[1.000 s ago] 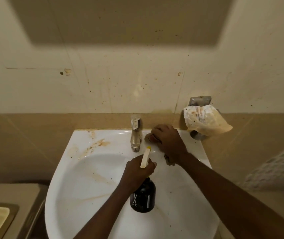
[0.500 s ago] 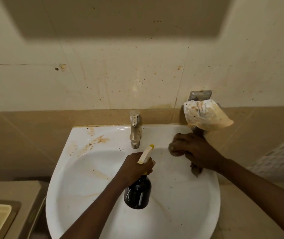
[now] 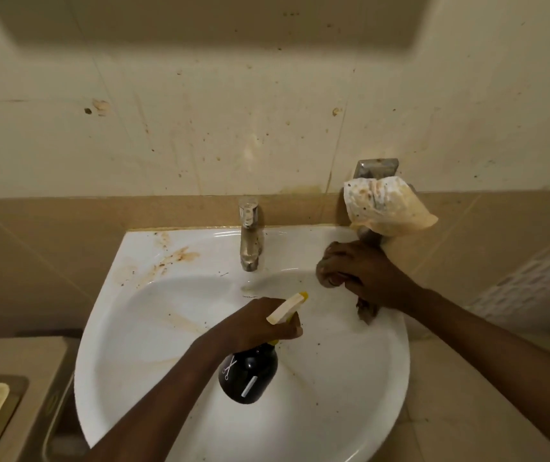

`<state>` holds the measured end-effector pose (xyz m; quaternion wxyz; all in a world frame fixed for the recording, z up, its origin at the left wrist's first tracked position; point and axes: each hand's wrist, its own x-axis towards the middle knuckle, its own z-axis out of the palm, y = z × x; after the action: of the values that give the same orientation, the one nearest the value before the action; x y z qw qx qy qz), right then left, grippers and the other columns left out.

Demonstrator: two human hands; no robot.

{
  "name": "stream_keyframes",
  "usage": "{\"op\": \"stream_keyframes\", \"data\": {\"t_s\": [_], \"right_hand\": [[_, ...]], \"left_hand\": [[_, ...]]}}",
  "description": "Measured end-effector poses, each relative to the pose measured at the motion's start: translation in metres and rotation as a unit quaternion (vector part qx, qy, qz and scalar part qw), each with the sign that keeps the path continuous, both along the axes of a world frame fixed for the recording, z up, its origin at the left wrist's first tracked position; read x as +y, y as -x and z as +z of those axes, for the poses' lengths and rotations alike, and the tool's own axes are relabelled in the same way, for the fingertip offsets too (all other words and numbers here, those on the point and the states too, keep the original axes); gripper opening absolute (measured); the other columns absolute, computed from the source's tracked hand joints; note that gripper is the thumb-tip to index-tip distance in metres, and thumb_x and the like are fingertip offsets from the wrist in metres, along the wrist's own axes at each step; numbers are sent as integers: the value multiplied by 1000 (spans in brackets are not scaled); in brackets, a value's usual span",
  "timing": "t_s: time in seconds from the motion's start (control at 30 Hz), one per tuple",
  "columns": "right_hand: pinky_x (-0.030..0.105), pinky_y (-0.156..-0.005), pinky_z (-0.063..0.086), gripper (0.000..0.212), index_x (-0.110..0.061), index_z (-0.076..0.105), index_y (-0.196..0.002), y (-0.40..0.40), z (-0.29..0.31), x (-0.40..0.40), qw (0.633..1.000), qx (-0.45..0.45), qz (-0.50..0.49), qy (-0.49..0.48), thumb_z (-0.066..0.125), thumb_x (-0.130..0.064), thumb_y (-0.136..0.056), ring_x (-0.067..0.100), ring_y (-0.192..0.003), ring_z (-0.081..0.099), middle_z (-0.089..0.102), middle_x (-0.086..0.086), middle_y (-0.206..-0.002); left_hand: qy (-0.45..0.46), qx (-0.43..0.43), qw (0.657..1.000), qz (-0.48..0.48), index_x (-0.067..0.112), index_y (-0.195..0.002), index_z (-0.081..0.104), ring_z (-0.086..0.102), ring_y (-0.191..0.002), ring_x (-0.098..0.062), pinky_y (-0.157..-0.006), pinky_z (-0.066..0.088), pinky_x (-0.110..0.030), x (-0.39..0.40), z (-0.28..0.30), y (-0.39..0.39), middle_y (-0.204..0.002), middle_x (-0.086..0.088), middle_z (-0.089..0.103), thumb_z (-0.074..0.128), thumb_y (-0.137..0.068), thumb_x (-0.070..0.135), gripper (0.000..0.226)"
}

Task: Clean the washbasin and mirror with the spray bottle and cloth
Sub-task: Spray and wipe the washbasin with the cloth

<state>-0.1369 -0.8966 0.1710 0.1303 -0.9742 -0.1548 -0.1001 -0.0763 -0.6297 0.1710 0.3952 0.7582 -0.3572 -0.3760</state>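
Observation:
A white washbasin (image 3: 140, 355) with brown stains on its back left rim fills the lower middle. My left hand (image 3: 260, 323) is closed around the neck of a dark spray bottle (image 3: 248, 375) with a pale yellow nozzle, held over the bowl. My right hand (image 3: 363, 278) presses a dark brown cloth (image 3: 365, 311) onto the basin's right rim, just right of the metal tap (image 3: 249, 238). Most of the cloth is hidden under the hand. The underside of the mirror or shelf (image 3: 217, 21) shows at the top.
A stained crumpled paper or bag (image 3: 383, 208) hangs from a metal wall fitting (image 3: 377, 166) just above my right hand. The tiled wall behind is spotted with marks. A beige toilet tank (image 3: 10, 395) stands at the lower left.
My right hand has slid the cloth from beside the tap out to the basin's right rim. My left hand with the bottle has stayed over the bowl.

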Motion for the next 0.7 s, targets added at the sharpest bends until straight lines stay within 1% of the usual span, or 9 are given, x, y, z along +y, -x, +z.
{"op": "stream_keyframes", "data": {"t_s": [0.1,0.17,0.23,0.33,0.4,0.47,0.57,0.63,0.7], "right_hand": [[47,-88,48,32,-18,65,-112,-18,-4,12,999,18,-39,-3,53,-15,-82,26,-106,55,59,7,-120],[45,-91,46,31,-18,65,-115,-36,-5,20,998,19,-55,-15,47,-25,-90,28,-108,54,59,9,-122],[44,-91,46,29,-18,65,-114,-29,-4,14,998,17,-63,-20,53,-20,-88,28,-109,55,59,8,-122],[43,-81,48,33,-23,66,-106,21,-4,3,998,-13,-66,-12,59,-11,-76,21,-101,59,62,0,-116],[42,-76,49,35,-23,66,-105,39,-7,2,994,-42,-95,-13,59,-10,-72,23,-95,62,64,0,-114],[43,-76,48,36,-25,63,-107,29,-8,8,992,-39,-119,-1,57,-11,-74,26,-94,60,62,1,-114],[48,-80,47,31,-24,60,-110,-6,-11,20,992,-12,-128,4,56,-12,-82,25,-101,56,57,2,-117],[47,-78,47,29,-26,59,-109,-12,-10,19,992,2,-128,-4,55,-14,-83,21,-98,55,56,-1,-116],[44,-75,46,25,-27,59,-101,7,-10,12,993,-7,-114,8,56,-14,-80,19,-92,55,57,-4,-110]], "left_hand": [[-6,-31,999,20,7,-90,66,64,-74,-14,-74,52,-27,-3,0,1,-86,-7,71,68,-84,29,22],[2,-12,998,54,3,-84,67,66,-70,-18,-75,54,-32,-2,-2,2,-79,-11,73,67,-80,31,28],[3,6,998,60,3,-83,67,67,-69,-20,-76,55,-34,-1,-2,3,-77,-11,73,65,-76,37,34],[-12,-7,999,42,5,-88,66,65,-73,-21,-75,53,-34,-1,-1,4,-86,-15,71,64,-74,43,40],[-7,-13,998,55,3,-85,66,66,-69,-21,-74,55,-35,0,1,8,-80,-14,72,64,-77,38,36],[-4,-5,998,64,2,-82,66,65,-64,-17,-71,54,-31,0,1,10,-72,-10,71,65,-81,32,30],[-23,-8,999,23,6,-86,66,62,-68,-10,-69,51,-23,-3,3,10,-78,-6,70,68,-82,33,27],[-37,-35,999,-1,8,-83,64,60,-68,-11,-69,48,-25,-5,4,13,-76,0,66,69,-84,30,23],[-41,-40,998,18,3,-80,63,64,-65,-17,-66,51,-28,-5,3,16,-73,-4,69,68,-83,27,25]]}}
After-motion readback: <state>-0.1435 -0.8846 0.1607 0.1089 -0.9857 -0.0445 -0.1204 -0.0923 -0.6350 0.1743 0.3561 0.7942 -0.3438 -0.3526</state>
